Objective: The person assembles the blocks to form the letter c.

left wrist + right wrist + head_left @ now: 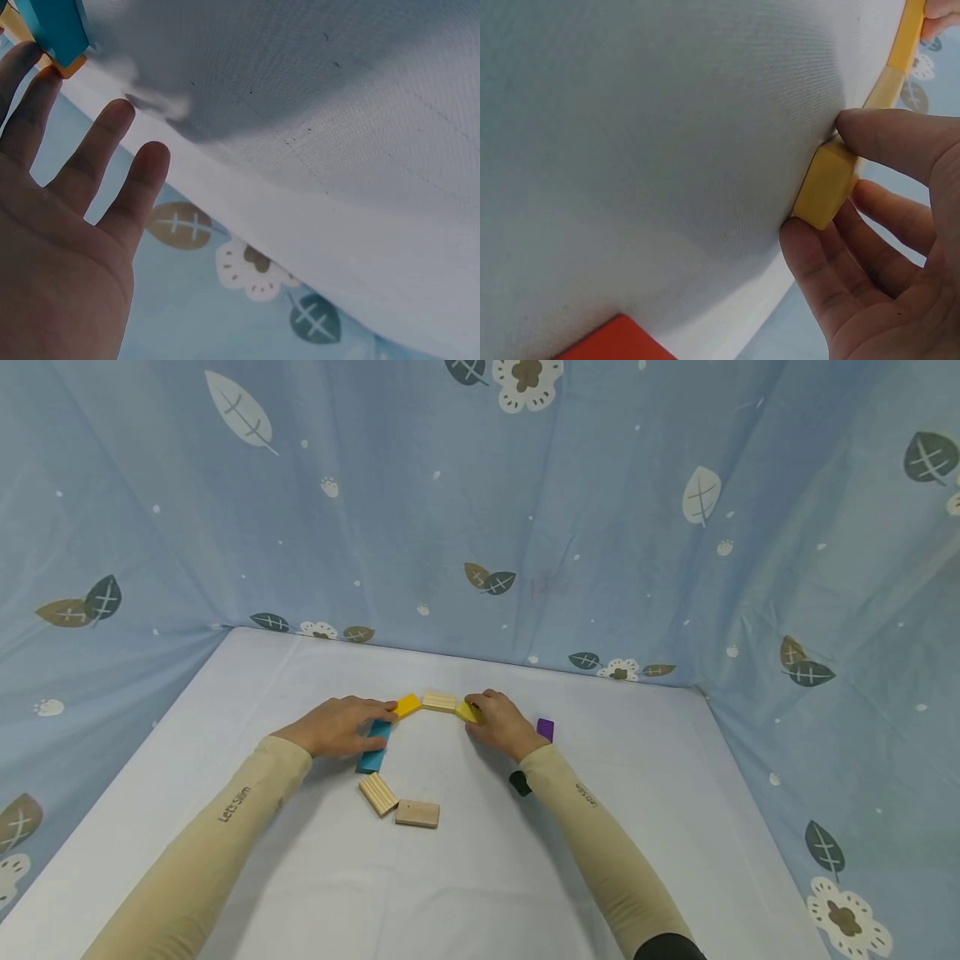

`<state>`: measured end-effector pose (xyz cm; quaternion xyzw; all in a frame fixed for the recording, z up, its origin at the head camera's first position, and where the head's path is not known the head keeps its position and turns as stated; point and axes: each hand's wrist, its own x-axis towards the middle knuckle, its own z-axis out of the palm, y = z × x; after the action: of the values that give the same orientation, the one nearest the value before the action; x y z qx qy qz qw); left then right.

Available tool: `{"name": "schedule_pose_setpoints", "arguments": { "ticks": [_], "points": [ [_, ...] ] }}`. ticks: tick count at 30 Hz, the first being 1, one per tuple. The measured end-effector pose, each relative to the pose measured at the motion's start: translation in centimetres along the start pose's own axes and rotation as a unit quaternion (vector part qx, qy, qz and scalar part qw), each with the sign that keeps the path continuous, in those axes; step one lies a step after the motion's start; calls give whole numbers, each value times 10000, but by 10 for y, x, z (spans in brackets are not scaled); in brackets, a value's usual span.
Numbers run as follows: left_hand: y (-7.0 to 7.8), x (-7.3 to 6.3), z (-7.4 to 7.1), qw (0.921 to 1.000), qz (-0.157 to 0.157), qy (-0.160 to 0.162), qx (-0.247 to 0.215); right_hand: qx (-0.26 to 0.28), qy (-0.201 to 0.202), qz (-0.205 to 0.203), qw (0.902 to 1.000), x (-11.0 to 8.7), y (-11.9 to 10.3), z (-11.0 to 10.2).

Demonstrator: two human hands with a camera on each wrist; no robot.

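Note:
My left hand (341, 727) lies over the blue block (372, 752), fingers fairly straight. Its fingertips reach the blue block and the orange-yellow block (407, 706) beside it; in the left wrist view the fingers (90, 161) are spread near both. My right hand (501, 725) pinches a yellow block (826, 184) between thumb and a fingertip, with the block on the cloth. Between the orange-yellow and yellow blocks sits a plain wooden block (439, 702) with grooves. Together these blocks form a curved row.
Nearer the front, a grooved wooden block (378, 795) stands next to a smooth wooden one (417, 813). A purple block (545, 729) and a dark green block (519, 782) are partly behind the right arm. A red block (619, 341) shows in the right wrist view. Patterned blue curtains (420, 527) border the white table.

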<state>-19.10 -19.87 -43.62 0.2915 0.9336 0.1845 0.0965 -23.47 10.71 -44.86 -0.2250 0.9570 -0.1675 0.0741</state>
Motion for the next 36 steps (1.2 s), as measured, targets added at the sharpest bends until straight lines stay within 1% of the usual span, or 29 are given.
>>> {"name": "schedule_pose_setpoints", "arguments": {
  "ticks": [3, 10, 17, 30, 36],
  "points": [
    [-1, 0, 0, 10000, 48, 22, 29, -11, -5, 14, 10000, 0, 0, 0],
    [1, -1, -1, 10000, 47, 12, 71, -20, 94, 16, 10000, -1, -1, 2],
    [1, -1, -1, 9998, 150, 122, 106, -58, 107, -68, 9999, -1, 0, 2],
    [1, 0, 1, 10000, 24, 43, 18, -24, 88, -13, 10000, -3, 0, 1],
    [1, -1, 1, 9999, 83, 64, 26, 94, 104, 51, 9999, -4, 0, 2]
  ]
}}
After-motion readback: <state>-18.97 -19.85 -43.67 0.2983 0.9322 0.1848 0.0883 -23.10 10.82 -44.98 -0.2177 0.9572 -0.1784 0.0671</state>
